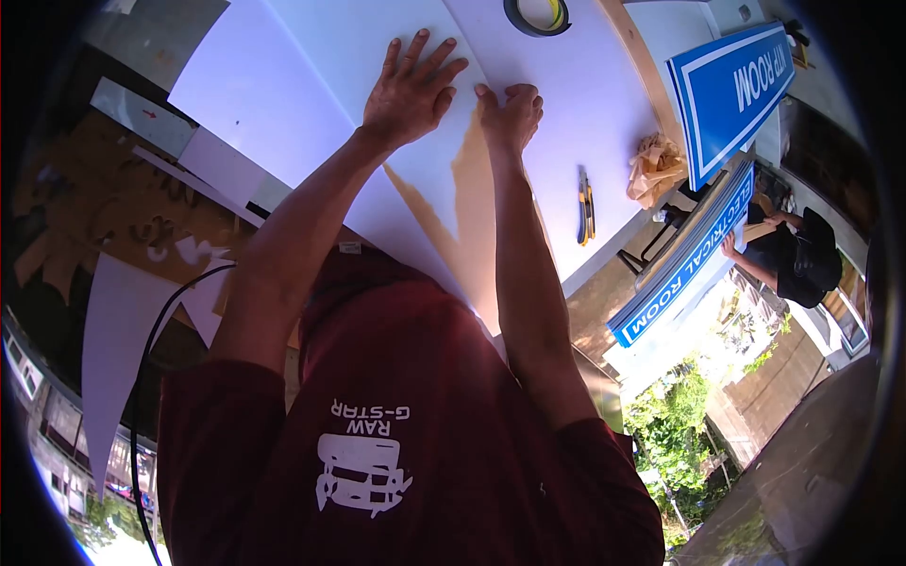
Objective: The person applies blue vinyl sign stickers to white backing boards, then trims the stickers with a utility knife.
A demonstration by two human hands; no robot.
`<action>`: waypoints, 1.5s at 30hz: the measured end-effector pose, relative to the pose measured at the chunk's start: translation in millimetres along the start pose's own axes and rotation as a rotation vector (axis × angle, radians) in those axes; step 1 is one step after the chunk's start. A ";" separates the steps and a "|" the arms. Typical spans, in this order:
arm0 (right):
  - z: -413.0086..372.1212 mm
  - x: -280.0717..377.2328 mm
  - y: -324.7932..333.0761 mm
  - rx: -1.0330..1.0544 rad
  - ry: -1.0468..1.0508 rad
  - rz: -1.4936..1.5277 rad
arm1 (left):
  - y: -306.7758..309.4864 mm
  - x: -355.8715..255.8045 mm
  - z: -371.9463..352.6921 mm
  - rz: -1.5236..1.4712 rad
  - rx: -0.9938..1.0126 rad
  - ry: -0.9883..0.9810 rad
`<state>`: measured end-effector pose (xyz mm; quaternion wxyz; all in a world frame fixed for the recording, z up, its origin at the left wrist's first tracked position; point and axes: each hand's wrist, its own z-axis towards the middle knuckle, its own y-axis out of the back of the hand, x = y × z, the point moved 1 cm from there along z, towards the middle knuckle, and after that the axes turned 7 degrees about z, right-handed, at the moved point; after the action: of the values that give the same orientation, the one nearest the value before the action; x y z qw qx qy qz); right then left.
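My left hand lies flat with its fingers spread on a white sheet. Just right of it, my right hand is closed, fingers curled and thumb extended, at the upper end of torn brown paper. The ragged paper shows against the white surface and runs down toward my waist. What sits inside the curled fingers is partly hidden. A yellow and black utility knife rests on the white tabletop to the right of my right forearm.
A tape roll lies at the top, crumpled brown paper at the table's right edge. Blue signs, one reading ROOM and an ELECTRICAL ROOM sign, stand at right near another person. A black cable hangs at left.
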<state>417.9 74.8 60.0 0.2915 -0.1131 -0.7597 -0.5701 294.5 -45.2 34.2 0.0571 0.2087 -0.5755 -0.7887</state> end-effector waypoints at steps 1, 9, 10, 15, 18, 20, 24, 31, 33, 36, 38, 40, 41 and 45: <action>-3.8 -5.9 -1.2 -0.017 0.001 0.010 | -0.2 -1.4 -1.5 -0.005 0.001 -0.001; -18.3 -30.8 21.5 0.073 0.146 0.208 | 2.6 -0.4 0.1 -0.002 -0.048 0.006; -17.7 -34.6 26.4 0.109 0.171 0.248 | 1.1 0.9 2.2 0.012 -0.056 0.007; -10.4 -30.7 31.2 0.088 0.706 0.104 | 0.3 -1.9 -1.1 0.036 -0.028 -0.008; -4.0 -35.5 32.9 0.135 0.771 0.038 | 0.4 -1.6 -0.8 0.041 -0.040 -0.012; -1.6 -36.9 34.1 0.160 0.860 -0.014 | 0.9 -0.9 0.3 0.023 -0.074 -0.013; 6.6 -30.1 37.2 0.176 0.555 0.126 | -0.7 -0.5 -1.3 -0.007 -0.087 -0.009; 17.3 -15.2 20.5 0.112 0.064 -0.056 | 1.8 -2.3 -1.4 0.030 -0.024 -0.002; 19.4 -17.5 19.3 0.118 0.034 -0.025 | 3.5 -1.3 -1.0 0.051 0.042 0.009; 19.4 -27.6 26.4 0.144 0.000 0.150 | 3.8 -1.0 -0.6 0.039 0.027 0.005; 23.9 -37.1 29.2 0.193 -0.027 0.195 | 3.0 -1.5 -0.9 0.049 0.025 0.010; 23.7 -29.1 34.4 0.198 -0.023 0.201 | 2.4 -1.6 0.8 0.039 0.004 0.011; 21.9 -26.0 35.3 0.181 -0.006 0.186 | 1.5 0.1 0.7 0.028 -0.015 0.012; 18.2 -12.5 23.5 0.096 -0.043 0.025 | 2.0 -1.3 -1.4 0.018 -0.024 0.005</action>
<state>434.1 101.3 68.4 0.2874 -0.1203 -0.7908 -0.5268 295.9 -46.7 36.1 0.0683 0.2047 -0.5679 -0.7943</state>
